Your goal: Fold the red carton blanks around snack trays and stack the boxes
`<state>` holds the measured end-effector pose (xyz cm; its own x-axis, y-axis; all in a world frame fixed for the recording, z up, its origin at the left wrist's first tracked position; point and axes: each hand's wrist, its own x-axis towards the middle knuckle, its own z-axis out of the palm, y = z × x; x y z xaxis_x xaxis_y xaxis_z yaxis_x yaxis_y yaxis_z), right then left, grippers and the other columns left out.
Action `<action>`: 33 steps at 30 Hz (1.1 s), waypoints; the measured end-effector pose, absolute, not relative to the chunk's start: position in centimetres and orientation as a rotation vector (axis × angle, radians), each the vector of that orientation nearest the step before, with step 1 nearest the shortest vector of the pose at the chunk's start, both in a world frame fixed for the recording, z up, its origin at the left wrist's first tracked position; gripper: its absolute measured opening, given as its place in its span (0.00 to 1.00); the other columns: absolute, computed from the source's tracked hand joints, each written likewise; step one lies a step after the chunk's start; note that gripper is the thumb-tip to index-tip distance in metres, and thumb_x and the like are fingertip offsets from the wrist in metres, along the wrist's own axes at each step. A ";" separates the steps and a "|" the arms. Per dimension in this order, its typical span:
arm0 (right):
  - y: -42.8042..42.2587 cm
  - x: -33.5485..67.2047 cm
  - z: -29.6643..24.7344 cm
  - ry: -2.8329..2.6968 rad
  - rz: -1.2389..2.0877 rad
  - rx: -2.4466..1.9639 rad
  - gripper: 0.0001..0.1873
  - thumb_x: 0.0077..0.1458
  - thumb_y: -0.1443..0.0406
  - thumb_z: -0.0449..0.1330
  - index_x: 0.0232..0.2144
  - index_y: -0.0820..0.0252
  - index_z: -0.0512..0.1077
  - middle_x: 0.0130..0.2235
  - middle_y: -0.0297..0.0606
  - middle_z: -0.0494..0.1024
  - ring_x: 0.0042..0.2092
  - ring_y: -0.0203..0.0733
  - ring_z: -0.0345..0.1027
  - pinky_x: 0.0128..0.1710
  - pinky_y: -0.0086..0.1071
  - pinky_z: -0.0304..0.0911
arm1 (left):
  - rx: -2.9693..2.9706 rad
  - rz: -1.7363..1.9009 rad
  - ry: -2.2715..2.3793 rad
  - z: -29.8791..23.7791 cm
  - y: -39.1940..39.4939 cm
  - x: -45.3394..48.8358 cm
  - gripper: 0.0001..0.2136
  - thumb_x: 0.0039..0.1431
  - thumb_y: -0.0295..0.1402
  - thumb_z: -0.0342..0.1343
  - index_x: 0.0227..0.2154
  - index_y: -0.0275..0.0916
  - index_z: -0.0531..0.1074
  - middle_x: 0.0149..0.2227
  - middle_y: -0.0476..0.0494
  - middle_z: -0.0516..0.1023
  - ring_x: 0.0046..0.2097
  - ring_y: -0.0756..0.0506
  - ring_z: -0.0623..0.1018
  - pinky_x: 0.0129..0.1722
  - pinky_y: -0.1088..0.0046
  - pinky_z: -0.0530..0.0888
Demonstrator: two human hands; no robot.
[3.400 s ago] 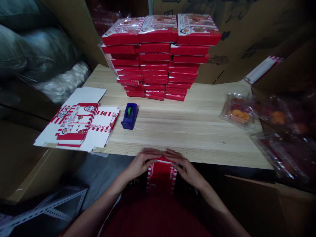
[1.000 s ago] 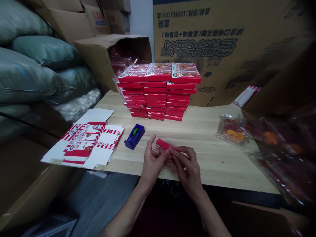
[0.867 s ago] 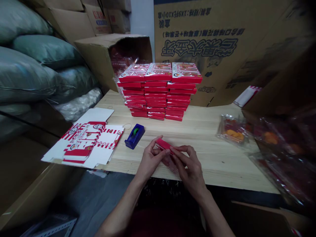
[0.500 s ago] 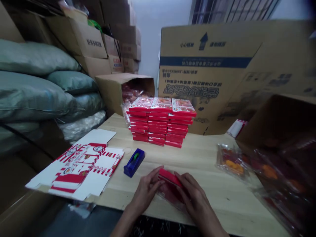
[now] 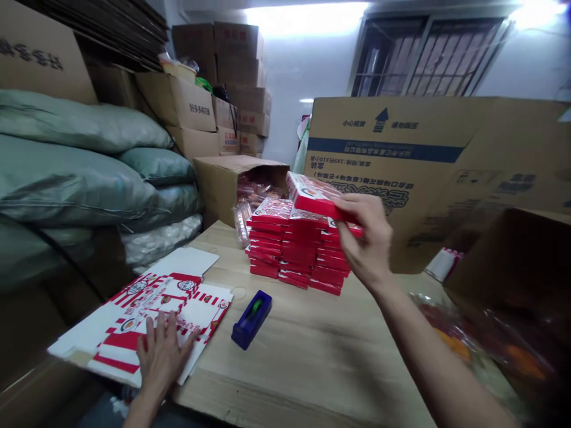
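My right hand (image 5: 368, 238) grips one end of a flat red and white packaging box (image 5: 316, 196), held tilted just over a stack of similar boxes (image 5: 297, 252). Whether the held box touches the stack I cannot tell. On the left, my left hand (image 5: 163, 351) lies with fingers spread on a pile of flat, unfolded printed cardboard blanks (image 5: 147, 318) in red and white. Between the blanks and the stack sits a blue tape dispenser (image 5: 252, 319) with a green core.
An open carton (image 5: 218, 190) with clear-wrapped goods stands behind the stack. Orange items in clear packets (image 5: 455, 342) lie at the right, before another open carton (image 5: 526, 261). Large sacks (image 5: 75, 172) are piled left. A big cardboard sheet (image 5: 383, 128) rises at the back.
My right hand has carried the red box from the table's front up over the stack. My left hand has let go of it and moved left onto the blanks. The view has tilted up.
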<state>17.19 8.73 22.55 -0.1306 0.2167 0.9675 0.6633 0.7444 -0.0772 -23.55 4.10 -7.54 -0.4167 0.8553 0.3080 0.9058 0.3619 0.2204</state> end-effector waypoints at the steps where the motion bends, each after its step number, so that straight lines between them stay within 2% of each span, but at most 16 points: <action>1: 11.5 16.1 22.8 -1.743 -0.453 -0.682 0.17 0.64 0.73 0.55 0.48 0.49 0.75 0.49 0.39 0.79 0.53 0.51 0.71 0.55 0.51 0.66 | -1.621 -0.452 -2.519 -8.3 4.4 -24.3 0.40 0.62 0.50 0.45 0.70 0.25 0.58 0.74 0.26 0.54 0.75 0.29 0.48 0.70 0.45 0.49; 3: 16.5 14.1 22.8 -1.815 -0.454 -0.669 0.15 0.64 0.73 0.53 0.46 0.53 0.75 0.48 0.42 0.79 0.53 0.50 0.69 0.55 0.49 0.65 | -1.669 -0.323 -2.574 -9.3 4.8 -25.2 0.44 0.60 0.53 0.45 0.71 0.24 0.55 0.74 0.27 0.54 0.75 0.30 0.51 0.71 0.46 0.48; 6: 21.9 11.6 21.7 -1.926 -0.421 -0.767 0.15 0.63 0.74 0.51 0.44 0.58 0.74 0.48 0.47 0.78 0.52 0.51 0.65 0.55 0.46 0.63 | -1.725 -0.231 -2.615 -9.7 4.8 -25.7 0.51 0.56 0.60 0.44 0.73 0.23 0.49 0.75 0.27 0.47 0.76 0.29 0.48 0.71 0.44 0.45; 11: 25.3 9.5 18.3 -2.058 -0.394 -0.872 0.15 0.59 0.75 0.52 0.43 0.57 0.73 0.49 0.46 0.78 0.51 0.53 0.64 0.57 0.46 0.61 | -1.824 -0.117 -2.646 -9.8 3.7 -25.3 0.59 0.50 0.66 0.49 0.74 0.24 0.43 0.76 0.28 0.37 0.76 0.25 0.40 0.71 0.40 0.44; 13: 25.5 9.5 17.2 -2.085 -0.396 -0.903 0.15 0.57 0.74 0.54 0.43 0.56 0.73 0.51 0.46 0.78 0.53 0.54 0.64 0.62 0.52 0.55 | -1.868 -0.065 -2.613 -10.0 3.2 -24.9 0.56 0.53 0.63 0.51 0.74 0.25 0.43 0.76 0.29 0.37 0.76 0.26 0.40 0.71 0.40 0.45; 15: 25.1 9.7 16.8 -2.096 -0.390 -0.933 0.15 0.56 0.72 0.56 0.45 0.57 0.72 0.52 0.47 0.77 0.55 0.55 0.65 0.67 0.59 0.45 | -1.927 -0.009 -2.558 -9.8 2.9 -24.3 0.49 0.59 0.55 0.51 0.73 0.25 0.47 0.76 0.29 0.43 0.76 0.27 0.43 0.71 0.42 0.46; 17: 24.0 9.9 16.7 -2.083 -0.365 -0.944 0.17 0.57 0.68 0.58 0.50 0.58 0.71 0.55 0.50 0.76 0.58 0.57 0.65 0.69 0.64 0.36 | -1.995 0.038 -2.534 -9.1 2.6 -23.4 0.39 0.64 0.47 0.50 0.71 0.25 0.55 0.74 0.27 0.54 0.75 0.28 0.51 0.71 0.46 0.50; 19: 21.8 10.0 16.8 -2.031 -0.333 -0.909 0.20 0.59 0.64 0.59 0.54 0.58 0.70 0.58 0.50 0.74 0.62 0.58 0.64 0.70 0.66 0.33 | -2.045 0.019 -2.562 -7.8 2.1 -22.4 0.30 0.68 0.39 0.47 0.67 0.26 0.64 0.70 0.25 0.64 0.71 0.31 0.63 0.68 0.51 0.61; 21: 18.7 10.1 16.5 -1.949 -0.292 -0.848 0.21 0.60 0.61 0.60 0.56 0.56 0.70 0.60 0.49 0.74 0.63 0.58 0.64 0.70 0.65 0.36 | -2.075 -0.093 -2.592 -6.4 1.4 -21.6 0.23 0.70 0.31 0.43 0.63 0.29 0.69 0.64 0.25 0.73 0.63 0.33 0.75 0.57 0.57 0.73; 23: 15.0 10.4 15.4 -1.894 -0.220 -0.818 0.18 0.62 0.61 0.61 0.54 0.54 0.72 0.57 0.45 0.77 0.61 0.56 0.68 0.70 0.63 0.41 | -2.150 -0.210 -2.531 -5.5 0.7 -21.5 0.22 0.68 0.25 0.43 0.61 0.35 0.71 0.58 0.30 0.79 0.56 0.36 0.80 0.51 0.61 0.75; 25: 11.3 11.0 13.2 -1.907 -0.104 -0.816 0.14 0.62 0.63 0.62 0.51 0.53 0.75 0.52 0.43 0.80 0.57 0.53 0.72 0.70 0.61 0.45 | -2.156 -0.239 -2.536 -5.0 0.1 -21.9 0.20 0.69 0.27 0.45 0.59 0.42 0.72 0.55 0.37 0.82 0.54 0.37 0.82 0.50 0.62 0.75; 27: 7.7 11.8 10.2 -1.932 0.070 -0.819 0.09 0.63 0.64 0.62 0.45 0.52 0.77 0.48 0.42 0.81 0.53 0.52 0.75 0.66 0.58 0.56 | -2.138 -0.259 -2.556 -4.8 -0.3 -22.6 0.16 0.72 0.35 0.47 0.57 0.46 0.74 0.55 0.41 0.82 0.54 0.38 0.81 0.52 0.63 0.75; 29: 4.5 12.5 7.0 -1.898 0.310 -0.866 0.06 0.63 0.64 0.62 0.42 0.53 0.78 0.47 0.44 0.81 0.51 0.52 0.76 0.55 0.50 0.70 | -2.071 -0.317 -2.562 -4.5 0.0 -23.7 0.19 0.72 0.42 0.48 0.60 0.46 0.72 0.61 0.40 0.78 0.62 0.37 0.75 0.58 0.62 0.72; 31: 1.8 13.0 4.2 -1.861 0.501 -0.959 0.07 0.64 0.63 0.61 0.42 0.52 0.79 0.46 0.45 0.82 0.49 0.52 0.77 0.46 0.43 0.75 | -1.894 -0.405 -2.583 -4.0 1.0 -25.1 0.26 0.71 0.45 0.50 0.66 0.40 0.65 0.70 0.35 0.66 0.72 0.35 0.62 0.66 0.59 0.63; 33: -0.5 13.3 2.3 -1.823 0.640 -1.039 0.08 0.65 0.60 0.61 0.42 0.52 0.80 0.45 0.46 0.82 0.48 0.53 0.79 0.34 0.36 0.76 | -1.687 -0.463 -2.633 -3.6 2.3 -26.5 0.31 0.69 0.44 0.53 0.68 0.30 0.60 0.73 0.26 0.58 0.75 0.30 0.52 0.69 0.51 0.57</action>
